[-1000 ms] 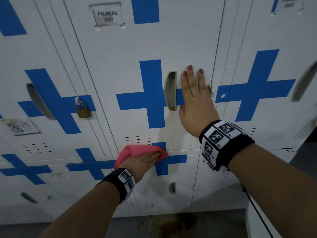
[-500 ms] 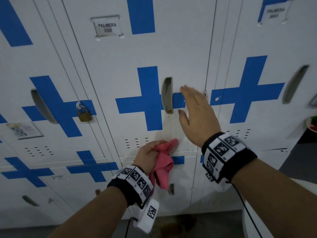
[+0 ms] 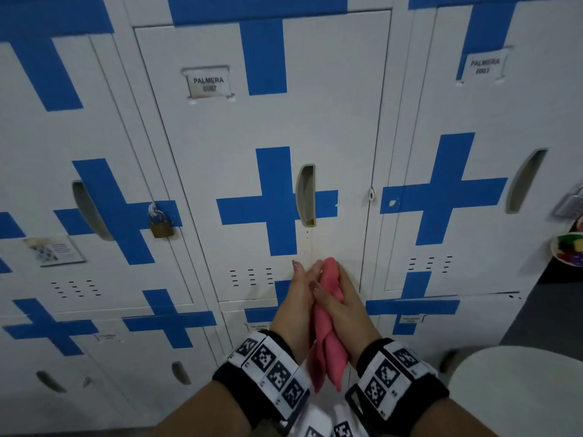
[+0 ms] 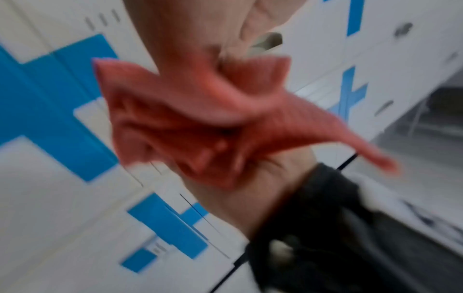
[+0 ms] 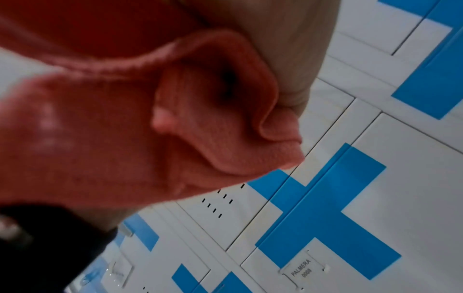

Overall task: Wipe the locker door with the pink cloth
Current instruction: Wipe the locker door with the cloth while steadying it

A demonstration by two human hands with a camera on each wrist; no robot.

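A wall of white metal lockers marked with blue crosses fills the head view. On the locker at the left, a brass padlock [image 3: 161,224] is hung from the hasp, and a small printed card [image 3: 53,250] is stuck lower down on that door. In the middle stands the locker door [image 3: 331,127], closed, with a name plate [image 3: 208,83] reading PALMERA near its top, a recessed handle [image 3: 306,195] at the right arm of its blue cross, and rows of vent slots [image 3: 250,276] near its lower edge. A faint yellowish streak is seen running down from the handle.

In front of the lower part of this door, both hands are brought together around the pink cloth [image 3: 328,323]. The left hand [image 3: 295,307] is laid against the left side of the cloth, its fingers stretched upward; whether they curl round the fabric cannot be told from the blurred left wrist view. The right hand [image 3: 344,310] is wrapped over the cloth from the right, with the thumb across its front, so the cloth is gripped. The cloth is bunched lengthwise between the palms, its top just beside the door surface below the streak and its loose end hanging down between the two wristbands. Whether the cloth touches the door cannot be told.

To the right, a neighbouring locker carries a second name plate [image 3: 482,66], and a colourful plate [image 3: 569,250] is partly seen at the edge of the view.
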